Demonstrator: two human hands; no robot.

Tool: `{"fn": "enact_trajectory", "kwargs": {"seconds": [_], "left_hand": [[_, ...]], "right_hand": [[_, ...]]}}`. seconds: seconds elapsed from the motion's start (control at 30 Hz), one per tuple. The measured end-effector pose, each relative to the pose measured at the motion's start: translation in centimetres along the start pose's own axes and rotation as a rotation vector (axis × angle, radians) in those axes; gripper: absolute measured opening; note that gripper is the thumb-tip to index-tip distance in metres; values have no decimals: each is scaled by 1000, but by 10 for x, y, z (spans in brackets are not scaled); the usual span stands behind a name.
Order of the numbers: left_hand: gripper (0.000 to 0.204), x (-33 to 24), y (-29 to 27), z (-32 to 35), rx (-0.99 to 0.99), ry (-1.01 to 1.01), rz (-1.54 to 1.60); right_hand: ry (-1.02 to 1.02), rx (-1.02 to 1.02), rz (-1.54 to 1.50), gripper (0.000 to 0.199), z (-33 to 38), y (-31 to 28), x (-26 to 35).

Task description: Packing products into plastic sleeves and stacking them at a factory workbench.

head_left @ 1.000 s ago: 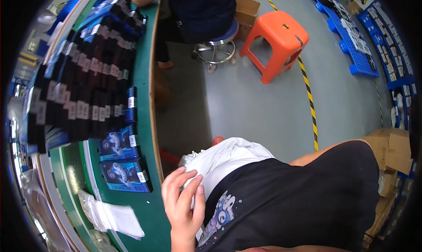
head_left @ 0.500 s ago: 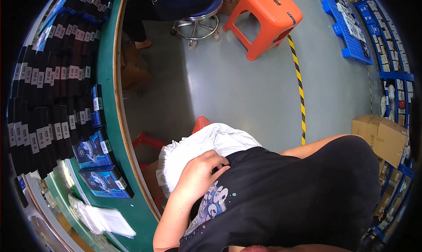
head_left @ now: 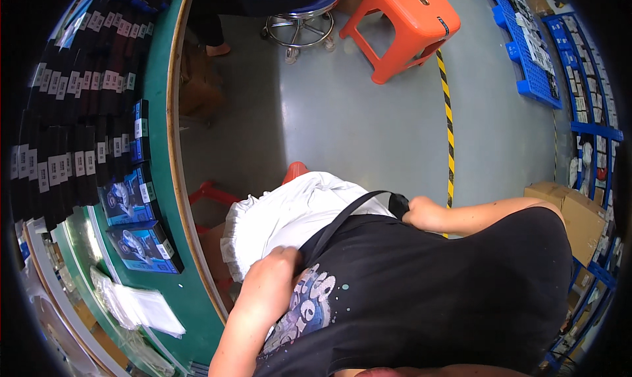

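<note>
While the left hand (head_left: 273,272) pinches the black strap (head_left: 342,219) against the white bundle (head_left: 289,212) on the lap, the right hand (head_left: 418,212) closes on the strap's far end. Half a second ago the left hand lay flat on the shirt. Two blue boxes (head_left: 135,226) sit near the green bench's (head_left: 174,291) edge, one orange stool (head_left: 401,18) beyond.

stool (head_left: 401,22): glossy orange plastic | bundle (head_left: 289,212): white cloth | floor (head_left: 368,127): smooth
</note>
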State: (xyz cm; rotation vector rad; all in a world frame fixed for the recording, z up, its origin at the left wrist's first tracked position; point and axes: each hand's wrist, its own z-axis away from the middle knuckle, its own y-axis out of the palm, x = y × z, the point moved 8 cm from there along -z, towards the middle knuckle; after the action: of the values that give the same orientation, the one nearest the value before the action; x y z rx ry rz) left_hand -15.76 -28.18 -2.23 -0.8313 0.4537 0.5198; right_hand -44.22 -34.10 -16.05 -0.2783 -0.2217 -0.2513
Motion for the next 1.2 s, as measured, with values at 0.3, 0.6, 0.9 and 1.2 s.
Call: {"fn": "enact_trajectory", "kwargs": {"seconds": [0.3,0.6,0.9,1.2], "left_hand": [[17,63,49,150,165,-529,357],[19,73,52,170,-244,-718,671],[62,96,22,5,-369,-392,1036],[50,101,34,4,-522,-281,1316]], "right_hand": [[-950,-157,361,14,45,-27,206],[-1651,372,602,14,109,71,313],[-1569,652,654,15,100,87,293],[-882,-523,-600,24,-42,-116,217]]}}
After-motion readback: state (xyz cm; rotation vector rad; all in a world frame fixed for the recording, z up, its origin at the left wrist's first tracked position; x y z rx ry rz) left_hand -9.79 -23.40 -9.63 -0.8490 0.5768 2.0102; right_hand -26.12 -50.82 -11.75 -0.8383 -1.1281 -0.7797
